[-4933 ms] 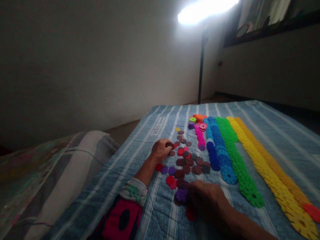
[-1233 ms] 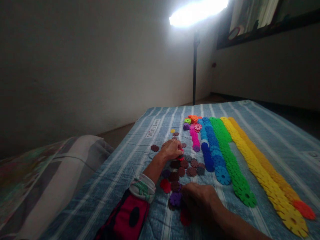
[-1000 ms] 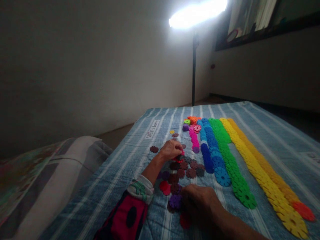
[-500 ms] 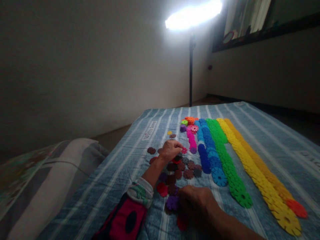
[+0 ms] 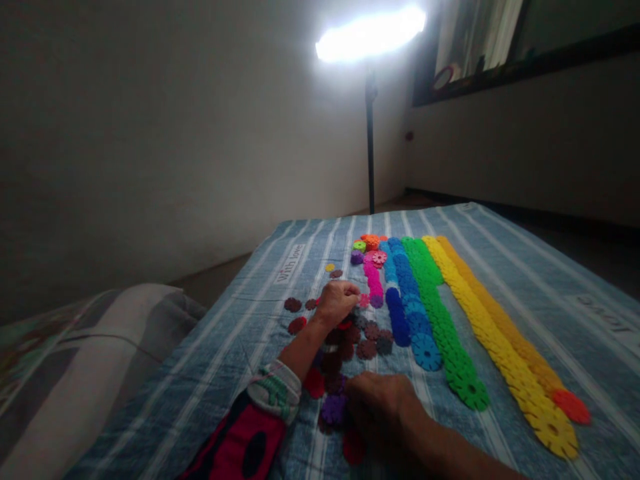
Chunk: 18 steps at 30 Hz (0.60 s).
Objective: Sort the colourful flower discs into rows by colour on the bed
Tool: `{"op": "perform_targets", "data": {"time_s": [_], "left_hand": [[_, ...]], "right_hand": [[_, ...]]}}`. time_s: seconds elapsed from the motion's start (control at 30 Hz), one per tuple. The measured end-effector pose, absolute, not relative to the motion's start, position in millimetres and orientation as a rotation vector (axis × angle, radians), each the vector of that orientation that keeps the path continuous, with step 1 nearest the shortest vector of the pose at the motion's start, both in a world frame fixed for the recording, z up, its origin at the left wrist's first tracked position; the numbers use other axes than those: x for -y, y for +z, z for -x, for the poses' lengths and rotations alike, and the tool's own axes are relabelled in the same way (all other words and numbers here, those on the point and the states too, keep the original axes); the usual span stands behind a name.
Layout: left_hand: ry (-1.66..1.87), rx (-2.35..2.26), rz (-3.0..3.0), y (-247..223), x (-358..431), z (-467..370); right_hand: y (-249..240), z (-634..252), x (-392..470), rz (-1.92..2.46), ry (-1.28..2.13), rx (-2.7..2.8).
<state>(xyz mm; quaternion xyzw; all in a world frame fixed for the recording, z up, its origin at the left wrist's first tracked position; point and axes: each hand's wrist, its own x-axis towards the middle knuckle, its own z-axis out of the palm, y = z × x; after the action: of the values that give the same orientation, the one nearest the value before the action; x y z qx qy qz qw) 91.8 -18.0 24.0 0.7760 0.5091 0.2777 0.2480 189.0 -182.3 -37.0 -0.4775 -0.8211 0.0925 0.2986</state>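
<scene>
My left hand [image 5: 338,301] reaches over the loose pile, fingers pinched on a pink snowflake disc [image 5: 364,301]. This disc is close to the lower end of a short magenta row [image 5: 373,280], which ends in a purple disc. Nearer to me, my right hand [image 5: 387,403] is curled closed beside a purple disc [image 5: 333,408] and a red disc [image 5: 353,447]; what its fingers hold, if anything, is hidden. Brown discs [image 5: 367,349], grey discs and red discs [image 5: 314,383] lie scattered under and around both hands.
Overlapping disc rows run lengthwise on the striped cloth [image 5: 240,360]: blue [image 5: 413,293], green [image 5: 445,333], yellow [image 5: 500,347] and orange-yellow [image 5: 520,340]. Small piles of orange discs [image 5: 371,241] and other colours sit at the far end. A lit lamp [image 5: 370,35] stands behind.
The view has turned slightly, so the scene sits further left. My left hand has edged the pink disc a little toward the magenta row. My right hand has barely moved.
</scene>
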Motion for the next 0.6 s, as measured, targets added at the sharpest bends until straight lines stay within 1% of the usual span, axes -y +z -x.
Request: {"op": "perform_targets", "data": {"time_s": [0.3, 0.43, 0.6], "left_hand": [[0.84, -1.334, -2.327, 21, 15, -108], [0.853, -1.344, -2.349, 20, 12, -110], [0.842, -1.344, -2.365, 19, 9, -109]], "right_hand": [[-40, -188, 182, 1.211, 0.23, 2.138], [-38, -188, 182, 1.193, 0.184, 2.117], [-38, -188, 181, 1.209, 0.22, 2.147]]}}
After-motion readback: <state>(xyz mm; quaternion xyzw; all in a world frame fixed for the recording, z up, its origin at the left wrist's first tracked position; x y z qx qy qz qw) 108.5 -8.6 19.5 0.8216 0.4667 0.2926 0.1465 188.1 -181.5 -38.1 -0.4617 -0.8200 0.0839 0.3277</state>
